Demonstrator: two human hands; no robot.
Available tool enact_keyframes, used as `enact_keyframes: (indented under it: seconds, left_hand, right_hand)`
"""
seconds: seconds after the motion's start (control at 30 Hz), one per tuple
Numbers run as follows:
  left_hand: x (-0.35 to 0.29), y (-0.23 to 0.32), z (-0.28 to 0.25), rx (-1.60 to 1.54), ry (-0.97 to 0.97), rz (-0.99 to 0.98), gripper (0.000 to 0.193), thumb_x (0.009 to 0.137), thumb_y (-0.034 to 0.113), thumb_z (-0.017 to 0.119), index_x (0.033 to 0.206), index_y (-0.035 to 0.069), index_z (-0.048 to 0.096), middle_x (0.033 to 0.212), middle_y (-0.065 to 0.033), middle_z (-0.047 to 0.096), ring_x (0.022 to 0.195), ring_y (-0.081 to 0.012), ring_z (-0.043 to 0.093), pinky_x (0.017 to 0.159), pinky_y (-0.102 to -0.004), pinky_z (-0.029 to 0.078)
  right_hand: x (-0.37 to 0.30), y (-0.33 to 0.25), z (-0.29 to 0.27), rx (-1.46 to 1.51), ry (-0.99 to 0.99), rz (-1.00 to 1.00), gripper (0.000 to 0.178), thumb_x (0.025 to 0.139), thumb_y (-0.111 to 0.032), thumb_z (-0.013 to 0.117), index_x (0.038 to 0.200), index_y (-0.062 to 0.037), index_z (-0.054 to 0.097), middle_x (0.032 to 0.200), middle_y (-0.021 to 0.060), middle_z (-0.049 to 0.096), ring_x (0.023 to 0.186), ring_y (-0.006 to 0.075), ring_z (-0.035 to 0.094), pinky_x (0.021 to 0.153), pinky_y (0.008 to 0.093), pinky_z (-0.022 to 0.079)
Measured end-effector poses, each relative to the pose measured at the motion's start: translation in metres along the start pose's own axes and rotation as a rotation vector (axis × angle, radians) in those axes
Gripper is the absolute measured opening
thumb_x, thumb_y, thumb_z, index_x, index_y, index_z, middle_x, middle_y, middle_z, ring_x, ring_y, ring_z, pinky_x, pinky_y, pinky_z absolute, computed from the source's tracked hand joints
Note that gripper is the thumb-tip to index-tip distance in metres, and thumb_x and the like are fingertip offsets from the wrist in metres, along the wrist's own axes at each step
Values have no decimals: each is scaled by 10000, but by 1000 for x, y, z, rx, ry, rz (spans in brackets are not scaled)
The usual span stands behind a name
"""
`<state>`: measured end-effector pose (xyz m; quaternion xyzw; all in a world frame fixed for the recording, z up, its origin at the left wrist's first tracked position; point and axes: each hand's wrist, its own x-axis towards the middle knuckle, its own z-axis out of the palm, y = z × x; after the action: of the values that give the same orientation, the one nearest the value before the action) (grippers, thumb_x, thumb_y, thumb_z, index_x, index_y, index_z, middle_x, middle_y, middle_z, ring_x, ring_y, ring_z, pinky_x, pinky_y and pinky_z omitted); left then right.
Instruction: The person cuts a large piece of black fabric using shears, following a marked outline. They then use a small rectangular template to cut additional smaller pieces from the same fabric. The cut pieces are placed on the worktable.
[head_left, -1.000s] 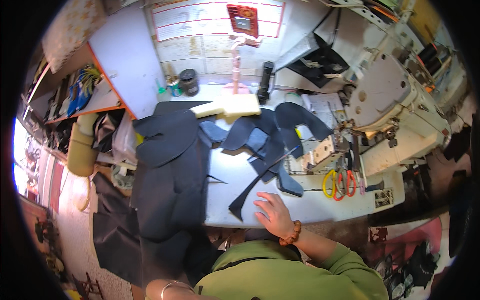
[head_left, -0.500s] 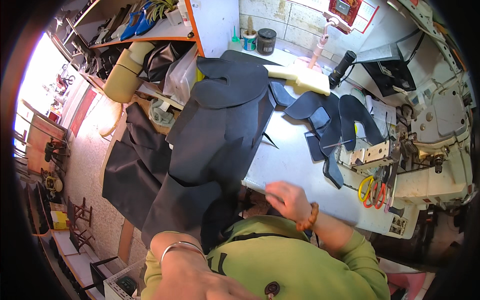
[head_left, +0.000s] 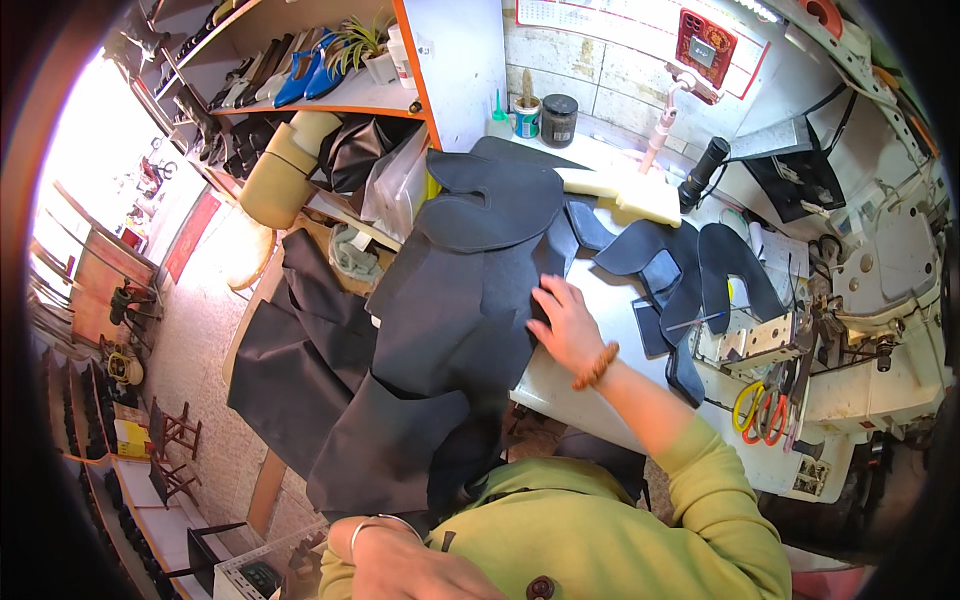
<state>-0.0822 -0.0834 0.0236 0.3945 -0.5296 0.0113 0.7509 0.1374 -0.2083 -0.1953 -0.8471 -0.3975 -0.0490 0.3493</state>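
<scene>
A large sheet of black leather (head_left: 430, 330) drapes over the table's left part and hangs toward my lap. On its far end lies a curved black cut piece (head_left: 500, 205) with a slot in it. My right hand (head_left: 567, 325), with a beaded bracelet at the wrist, is at the sheet's right edge. Its fingers are slightly apart, the tips at the leather, with nothing held. My left hand (head_left: 420, 575), wearing a silver bangle, is close to my chest at the lower edge; its fingers run out of view. More black cut pieces (head_left: 640, 255) lie right of the sheet.
A sewing machine (head_left: 885, 290) stands at the right. Scissors with yellow and orange handles (head_left: 762, 412) hang near a metal box (head_left: 755, 338). A pen (head_left: 695, 321) lies by the cut pieces. Jars (head_left: 558, 122) stand at the back, beside shelves holding shoes (head_left: 308, 68).
My right hand has moved forward from the table's front edge to the leather's right edge. My left hand stays near my chest. The view has shifted slightly.
</scene>
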Motion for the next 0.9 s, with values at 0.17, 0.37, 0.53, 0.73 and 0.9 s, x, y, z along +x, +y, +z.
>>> enact_keyframes:
  seconds: [0.17,0.37,0.53,0.73,0.9]
  left_hand:
    - [-5,-6,-8,-209,-98,6,292,943,131,537,1079,-109,632,1174,-288,552,979,-362,628,824,-391,563]
    - [-8,-17,-55,-160,-159,52,264,923,178,567,998,-69,620,1123,-245,562,956,-359,616,794,-397,537]
    - [-16,-45,-146,966,505,-802,388,785,87,656,1158,12,581,1172,-95,593,1094,-222,568,950,-308,440]
    - [-50,-105,-258,1953,119,-1244,818,727,299,774,1406,75,377,1446,-185,381,1357,-362,320,1126,-502,253]
    - [-66,-129,-291,2108,-192,-1168,570,710,183,704,1230,85,493,1154,-143,571,1122,-300,527,1019,-474,361]
  right_hand:
    - [-76,-32,-10,220,-26,-97,186,767,-81,693,927,-22,619,1017,130,607,924,326,581,796,391,504]
    - [-137,-54,-38,353,-240,-182,168,776,-194,728,787,-46,649,1010,102,636,915,289,611,750,362,518]
    - [-108,-23,-47,86,40,32,247,765,-236,738,895,-40,662,1283,184,514,1149,357,510,935,444,444]
    - [-69,7,-30,3,-68,55,443,770,-301,716,1100,-30,599,1334,195,473,1211,368,458,1031,483,347]
    - [-117,-18,-26,360,-431,-330,246,809,-273,689,958,-79,664,1061,65,636,938,281,572,875,396,431]
